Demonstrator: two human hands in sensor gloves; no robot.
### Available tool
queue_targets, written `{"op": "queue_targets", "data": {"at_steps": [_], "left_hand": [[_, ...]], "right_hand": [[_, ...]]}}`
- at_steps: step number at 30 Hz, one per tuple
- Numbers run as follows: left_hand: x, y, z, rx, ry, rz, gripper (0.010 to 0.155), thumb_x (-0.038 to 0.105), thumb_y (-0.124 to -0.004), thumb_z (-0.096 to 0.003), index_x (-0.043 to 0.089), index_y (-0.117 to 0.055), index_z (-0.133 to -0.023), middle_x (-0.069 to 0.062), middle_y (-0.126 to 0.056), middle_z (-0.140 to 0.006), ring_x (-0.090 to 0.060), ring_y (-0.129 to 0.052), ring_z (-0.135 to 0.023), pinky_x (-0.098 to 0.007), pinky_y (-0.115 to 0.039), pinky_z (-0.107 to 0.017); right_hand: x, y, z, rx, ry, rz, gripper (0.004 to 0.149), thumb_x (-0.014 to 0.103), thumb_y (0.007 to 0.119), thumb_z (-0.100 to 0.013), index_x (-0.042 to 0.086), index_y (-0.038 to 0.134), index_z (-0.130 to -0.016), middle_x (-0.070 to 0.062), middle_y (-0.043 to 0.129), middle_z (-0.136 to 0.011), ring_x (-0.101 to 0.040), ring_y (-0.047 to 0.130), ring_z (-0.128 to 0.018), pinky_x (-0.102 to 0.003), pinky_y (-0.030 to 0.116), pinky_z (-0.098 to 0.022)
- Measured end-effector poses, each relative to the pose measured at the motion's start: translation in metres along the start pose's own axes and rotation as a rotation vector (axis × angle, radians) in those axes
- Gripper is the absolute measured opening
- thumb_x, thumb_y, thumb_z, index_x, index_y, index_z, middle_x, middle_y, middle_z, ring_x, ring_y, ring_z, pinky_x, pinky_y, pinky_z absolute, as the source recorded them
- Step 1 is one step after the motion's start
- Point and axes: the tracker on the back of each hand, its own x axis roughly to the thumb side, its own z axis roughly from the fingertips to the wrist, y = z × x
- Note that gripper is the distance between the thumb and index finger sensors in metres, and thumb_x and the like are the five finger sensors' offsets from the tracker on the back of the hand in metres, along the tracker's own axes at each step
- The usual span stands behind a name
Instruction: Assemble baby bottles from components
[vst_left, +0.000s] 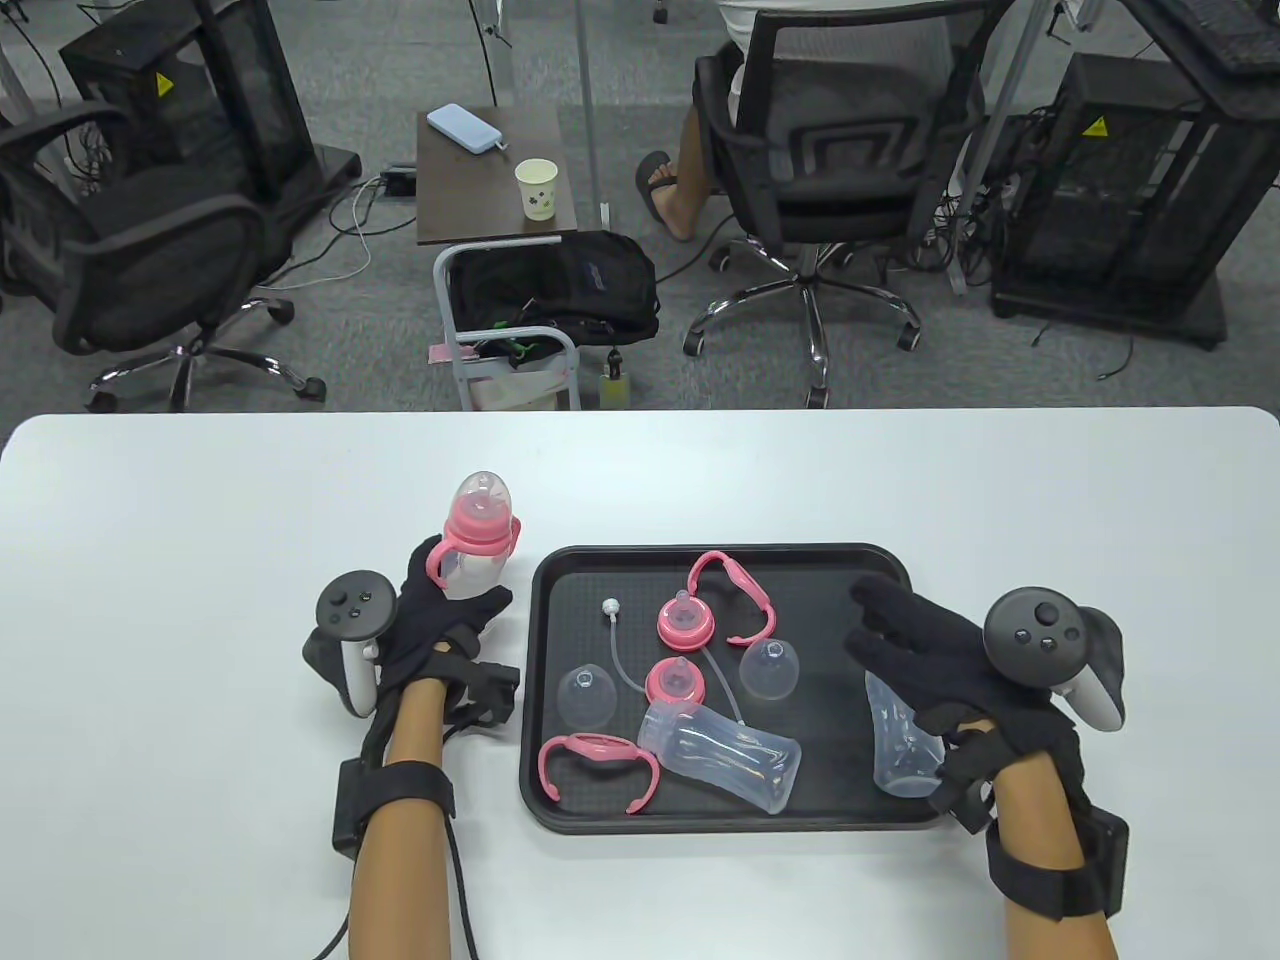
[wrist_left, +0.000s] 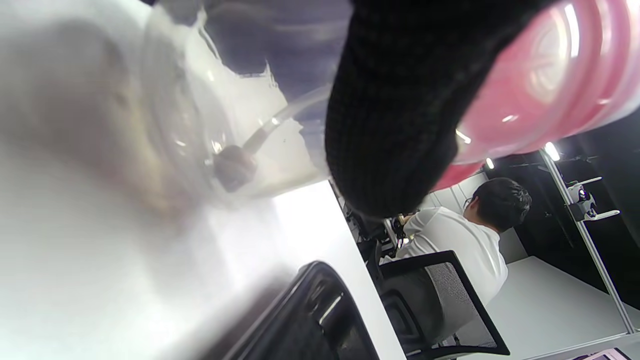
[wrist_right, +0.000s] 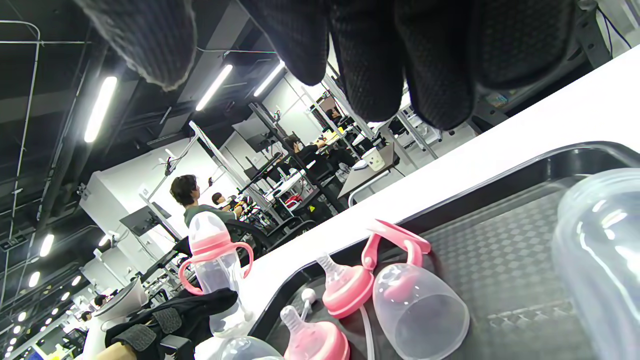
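Office chairs and dark equipment racks stand beyond a white tabletop (vst_left: 200, 500) that carries a black tray (vst_left: 540, 600). One assembled bottle (vst_left: 477, 537), with pink collar, handles and clear cap, stands upright on the tabletop just left of the tray; the left hand (vst_left: 440, 620) has its grip wrapped around the bottle's lower body. In the tray lie two pink handle rings (vst_left: 597, 765) (vst_left: 735, 590), two pink nipple collars (vst_left: 685, 620) (vst_left: 677, 682), two clear dome caps (vst_left: 587, 697) (vst_left: 768, 668), one straw (vst_left: 622, 650) with a white tip, and two clear bottle bodies: one (vst_left: 722, 752) on its side near the front, the other (vst_left: 900, 745) by the right rim, partly under the right hand (vst_left: 930, 650). That hand hovers above the tray with a wide grip, fingers spread, holding nothing.
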Motion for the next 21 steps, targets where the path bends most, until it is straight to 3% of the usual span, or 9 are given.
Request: {"op": "queue_targets", "data": {"at_steps": [5,12,21], "left_hand": [[-0.012,0.001,0.000,0.007,0.027,0.104,0.096,0.050,-0.108,-0.0338,0.044,-0.051,-0.110,0.003,-0.067,-0.116,-0.028,-0.066,-0.110,-0.053,-0.045,-0.079],[-0.016,0.005,0.008,0.051,0.087,0.060,0.095,0.047,-0.111,-0.0301,0.037,-0.059,-0.109,0.000,-0.066,-0.116,-0.032,-0.062,-0.110,-0.052,-0.034,-0.080],[-0.020,0.008,0.011,-0.006,0.168,0.011,0.094,0.046,-0.108,-0.0340,0.033,-0.058,-0.113,0.001,-0.052,-0.122,-0.029,-0.044,-0.117,-0.050,-0.019,-0.081]], "right_hand": [[-0.002,-0.002,0.002,-0.007,0.008,-0.001,0.077,0.060,0.069,-0.059,0.008,0.056,-0.114,-0.033,0.071,-0.105,-0.059,0.078,-0.085,-0.071,0.065,-0.059],[-0.001,0.000,0.002,0.008,0.015,-0.001,0.076,0.060,0.069,-0.059,0.008,0.056,-0.114,-0.033,0.071,-0.104,-0.059,0.078,-0.085,-0.071,0.065,-0.059],[0.000,0.004,0.001,0.030,0.014,0.004,0.076,0.060,0.069,-0.059,0.008,0.056,-0.114,-0.033,0.071,-0.104,-0.059,0.079,-0.085,-0.071,0.065,-0.059]]}}
